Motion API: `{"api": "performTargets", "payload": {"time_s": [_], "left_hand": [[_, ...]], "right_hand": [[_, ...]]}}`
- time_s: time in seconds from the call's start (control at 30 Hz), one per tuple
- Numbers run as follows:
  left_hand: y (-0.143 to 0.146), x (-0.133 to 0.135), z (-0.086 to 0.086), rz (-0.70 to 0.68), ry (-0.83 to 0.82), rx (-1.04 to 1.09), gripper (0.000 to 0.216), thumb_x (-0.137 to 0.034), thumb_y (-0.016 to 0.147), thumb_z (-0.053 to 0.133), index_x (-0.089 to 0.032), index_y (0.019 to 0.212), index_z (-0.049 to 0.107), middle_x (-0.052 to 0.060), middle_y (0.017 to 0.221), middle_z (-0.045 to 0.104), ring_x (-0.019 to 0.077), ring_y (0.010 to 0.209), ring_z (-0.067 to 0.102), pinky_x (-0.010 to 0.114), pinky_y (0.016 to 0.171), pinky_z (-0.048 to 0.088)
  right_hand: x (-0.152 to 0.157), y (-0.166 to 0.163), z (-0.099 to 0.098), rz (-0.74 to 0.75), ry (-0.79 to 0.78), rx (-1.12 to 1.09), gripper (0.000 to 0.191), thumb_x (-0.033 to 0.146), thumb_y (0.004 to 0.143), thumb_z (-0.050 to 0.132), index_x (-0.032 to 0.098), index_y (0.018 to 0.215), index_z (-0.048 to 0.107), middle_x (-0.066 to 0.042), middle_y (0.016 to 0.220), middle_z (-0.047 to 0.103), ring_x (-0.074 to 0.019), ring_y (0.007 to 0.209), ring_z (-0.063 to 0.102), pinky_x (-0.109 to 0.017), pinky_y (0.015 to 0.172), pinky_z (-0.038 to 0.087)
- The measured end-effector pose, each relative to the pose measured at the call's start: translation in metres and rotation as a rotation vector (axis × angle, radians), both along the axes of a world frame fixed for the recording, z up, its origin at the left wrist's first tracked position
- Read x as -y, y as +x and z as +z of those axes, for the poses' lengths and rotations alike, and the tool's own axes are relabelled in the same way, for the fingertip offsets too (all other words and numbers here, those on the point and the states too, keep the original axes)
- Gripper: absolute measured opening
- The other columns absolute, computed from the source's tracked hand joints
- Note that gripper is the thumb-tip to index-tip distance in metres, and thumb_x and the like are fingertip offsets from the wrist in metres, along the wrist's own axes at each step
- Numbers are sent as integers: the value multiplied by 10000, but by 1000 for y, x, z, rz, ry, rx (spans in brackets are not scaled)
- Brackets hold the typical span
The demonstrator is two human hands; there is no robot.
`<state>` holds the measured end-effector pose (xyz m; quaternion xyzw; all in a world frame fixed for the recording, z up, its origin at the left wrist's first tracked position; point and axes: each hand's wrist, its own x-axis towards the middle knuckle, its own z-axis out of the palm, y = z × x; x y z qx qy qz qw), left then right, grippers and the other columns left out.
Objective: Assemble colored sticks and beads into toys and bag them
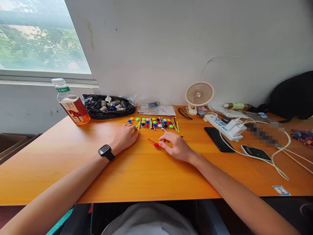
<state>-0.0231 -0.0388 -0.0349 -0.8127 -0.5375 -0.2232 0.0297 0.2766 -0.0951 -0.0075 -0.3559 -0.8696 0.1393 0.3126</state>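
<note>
My left hand [126, 136], with a black watch [106, 151] on the wrist, rests palm-down on the table with its fingers stretched toward the coloured sticks. A green stick [133, 131] shows at its fingers; their tips are partly hidden. My right hand [177, 146] hovers low with fingers loosely curved and thumb and forefinger slightly apart. Beside its thumb, a thin red stick [151, 141] lies across a round red disc [156, 146]. Just beyond the right fingers is a white stick [163, 129]. Small round coloured pieces [147, 122] stand in rows, with thin sticks [175, 124] between groups.
At left stand a tea bottle [75, 109] and a black plastic bag [97, 112] of grey pieces. A fan [200, 94], glasses [185, 113] and papers [161, 111] line the back. To the right are a black phone-like slab [218, 139], a power strip [226, 129] and looped white cables [275, 166].
</note>
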Motion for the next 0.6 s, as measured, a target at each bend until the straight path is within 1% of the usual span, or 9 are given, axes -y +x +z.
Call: {"api": "performTargets", "payload": {"time_s": [0.07,0.13,0.17,0.23,0.3,0.43,0.53,0.6], "left_hand": [[-2,0,1,46,14,1,285,-401,1001,569,-218,1127,748,115,1091,785,338,1005,701,434,830,548],[-4,-2,1,52,30,-2,319,-364,1006,547,-224,1222,734,123,1182,766,339,1052,698,433,851,548],[-5,-2,1,45,33,-5,319,-350,1007,538,-227,1221,741,125,1212,756,342,1072,696,434,860,548],[-7,-4,1,37,23,0,270,-326,997,544,-229,1105,771,122,1187,757,340,1061,701,427,847,547],[-8,-5,2,44,3,27,214,-310,976,572,-230,1008,768,104,1106,772,321,994,716,407,809,545],[-9,-4,5,49,-13,46,211,-313,982,574,-242,1049,761,83,1079,772,293,927,724,378,752,530],[-10,-4,6,46,-26,35,194,-308,983,570,-235,936,743,83,1055,773,286,899,724,368,717,512],[-12,-5,6,59,-25,41,171,-298,982,567,-231,911,708,84,1057,778,289,902,724,365,708,503]], "right_hand": [[0,0,-1,5,-3,5,136,301,1054,594,228,1001,695,-61,939,700,-224,893,648,-371,853,494],[-1,1,-2,7,-6,14,142,303,1057,589,231,997,696,-61,937,701,-223,886,648,-369,843,494],[-1,1,-2,8,-5,18,145,307,1058,588,232,997,697,-62,937,702,-224,884,647,-369,838,494],[0,0,-2,11,-4,24,156,313,1059,585,230,994,700,-64,935,703,-225,881,646,-371,834,496],[0,0,-1,15,-7,26,164,315,1060,585,228,989,705,-65,932,704,-227,883,646,-375,839,498],[1,0,0,12,-6,24,168,310,1060,586,222,979,705,-66,933,703,-225,881,641,-375,837,499],[1,0,-1,13,-3,27,171,312,1061,585,223,985,710,-69,941,706,-227,887,643,-376,836,501],[0,1,-2,14,0,27,180,320,1063,584,227,986,717,-69,943,708,-229,889,646,-376,834,504]]}}
